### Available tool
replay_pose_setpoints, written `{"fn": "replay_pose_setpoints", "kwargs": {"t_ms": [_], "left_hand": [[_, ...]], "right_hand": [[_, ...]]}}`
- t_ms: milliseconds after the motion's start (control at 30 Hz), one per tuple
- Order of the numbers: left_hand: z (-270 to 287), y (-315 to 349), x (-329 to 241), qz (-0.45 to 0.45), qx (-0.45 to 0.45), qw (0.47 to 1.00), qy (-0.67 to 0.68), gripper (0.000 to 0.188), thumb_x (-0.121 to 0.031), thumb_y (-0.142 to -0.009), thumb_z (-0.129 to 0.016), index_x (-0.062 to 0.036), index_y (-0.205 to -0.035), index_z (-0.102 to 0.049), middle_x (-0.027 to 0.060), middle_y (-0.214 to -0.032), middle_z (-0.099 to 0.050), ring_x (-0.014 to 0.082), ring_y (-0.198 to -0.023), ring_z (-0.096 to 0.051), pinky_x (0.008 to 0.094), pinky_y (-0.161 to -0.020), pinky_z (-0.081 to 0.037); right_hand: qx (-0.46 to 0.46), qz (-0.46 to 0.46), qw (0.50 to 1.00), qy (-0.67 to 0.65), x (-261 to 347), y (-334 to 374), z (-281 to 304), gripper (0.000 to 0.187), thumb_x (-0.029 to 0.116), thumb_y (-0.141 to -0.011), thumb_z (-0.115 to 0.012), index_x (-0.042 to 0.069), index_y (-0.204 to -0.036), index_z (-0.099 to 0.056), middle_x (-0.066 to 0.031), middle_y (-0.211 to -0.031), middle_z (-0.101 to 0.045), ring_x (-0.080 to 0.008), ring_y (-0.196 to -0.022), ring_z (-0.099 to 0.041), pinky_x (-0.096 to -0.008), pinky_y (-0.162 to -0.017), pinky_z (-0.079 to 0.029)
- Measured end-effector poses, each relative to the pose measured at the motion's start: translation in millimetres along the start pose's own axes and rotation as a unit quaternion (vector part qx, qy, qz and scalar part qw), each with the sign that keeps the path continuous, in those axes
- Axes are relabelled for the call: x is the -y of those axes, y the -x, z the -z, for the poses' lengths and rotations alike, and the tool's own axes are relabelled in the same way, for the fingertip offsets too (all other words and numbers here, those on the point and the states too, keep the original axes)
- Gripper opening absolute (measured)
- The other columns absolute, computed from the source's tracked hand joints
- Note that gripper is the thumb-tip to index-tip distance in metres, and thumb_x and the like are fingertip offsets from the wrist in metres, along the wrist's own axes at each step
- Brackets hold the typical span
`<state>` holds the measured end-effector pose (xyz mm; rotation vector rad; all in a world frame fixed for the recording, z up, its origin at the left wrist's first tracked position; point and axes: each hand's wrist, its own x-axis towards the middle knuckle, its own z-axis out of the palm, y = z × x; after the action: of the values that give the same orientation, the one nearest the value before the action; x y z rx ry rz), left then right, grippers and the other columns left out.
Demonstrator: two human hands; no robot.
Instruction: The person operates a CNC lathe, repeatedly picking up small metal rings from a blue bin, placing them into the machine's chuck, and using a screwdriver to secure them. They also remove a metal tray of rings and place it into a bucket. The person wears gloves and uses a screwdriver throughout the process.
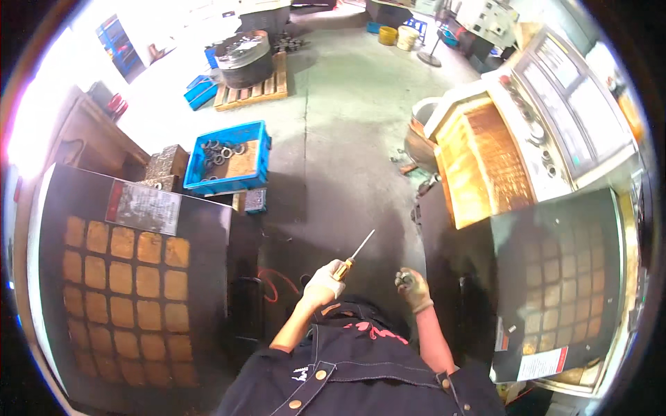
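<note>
My left hand (pixel 323 286), in a pale glove, is closed around the yellow handle of a screwdriver (pixel 361 245). Its thin metal shaft points up and to the right, away from my body. To the right of it, my gloved right hand (pixel 417 292) is raised with its fingers curled around a small grey round part (pixel 404 279). That part is mostly covered by the fingers, and its exact kind is too small to tell. The hands are apart, both in front of my dark apron (pixel 361 374).
Ahead on the left, a blue crate (pixel 225 186) holds several metal rings (pixel 220 151). Machine cabinets with square-patterned panels stand at left (pixel 128 291) and right (pixel 562 277). A machine with an orange-lit tray (pixel 479 163) is ahead right. Farther off, a wooden pallet (pixel 253 96) carries a round bin (pixel 246 69).
</note>
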<state>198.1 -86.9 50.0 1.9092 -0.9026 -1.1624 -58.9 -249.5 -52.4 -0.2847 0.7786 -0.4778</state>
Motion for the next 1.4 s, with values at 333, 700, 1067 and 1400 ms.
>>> {"fn": "replay_pose_setpoints", "kwargs": {"t_ms": [333, 700, 1067, 1400], "left_hand": [[81, 56, 47, 0.032, -0.185, 0.973, 0.137, 0.04, 0.003, -0.064, -0.051, -0.0069, -0.103, -0.057, 0.0122, -0.092, -0.06, 0.0254, -0.092, -0.059, 0.0314, -0.081, -0.044], [75, 69, 84, 0.153, -0.434, 0.837, 0.295, 0.039, -0.001, -0.066, -0.056, -0.0064, -0.104, -0.057, 0.0078, -0.088, -0.061, 0.0175, -0.08, -0.06, 0.0286, -0.074, -0.047], [73, -12, 64, 0.248, -0.521, 0.798, 0.175, 0.041, -0.004, -0.064, -0.058, -0.0059, -0.105, -0.056, 0.0108, -0.096, -0.062, 0.0253, -0.092, -0.061, 0.0333, -0.081, -0.046], [50, -56, 57, 0.318, -0.61, 0.671, 0.275, 0.032, -0.007, -0.072, -0.058, -0.0081, -0.103, -0.058, 0.0115, -0.092, -0.063, 0.0241, -0.087, -0.062, 0.0333, -0.079, -0.047]], "right_hand": [[0.242, -0.071, 0.922, 0.294, -92, -224, -239, 0.035, 0.025, -0.088, -0.049, 0.002, -0.115, -0.05, -0.0075, -0.094, -0.056, -0.0183, -0.088, -0.056, -0.0339, -0.08, -0.048], [0.425, -0.152, 0.59, 0.67, -205, -329, -429, 0.038, 0.038, -0.079, -0.064, 0.004, -0.098, -0.063, -0.0041, -0.082, -0.061, -0.0117, -0.067, -0.055, -0.0266, -0.059, -0.046], [0.469, -0.097, 0.533, 0.697, -325, -373, -463, 0.06, 0.036, -0.069, -0.068, 0.003, -0.114, -0.044, -0.0178, -0.091, -0.063, -0.0269, -0.083, -0.062, -0.034, -0.071, -0.048], [0.5, 0.127, 0.521, 0.68, -251, -446, -522, 0.03, 0.021, -0.073, -0.057, 0.008, -0.099, -0.064, -0.016, -0.098, -0.064, -0.0304, -0.093, -0.061, -0.0372, -0.084, -0.046]]}}
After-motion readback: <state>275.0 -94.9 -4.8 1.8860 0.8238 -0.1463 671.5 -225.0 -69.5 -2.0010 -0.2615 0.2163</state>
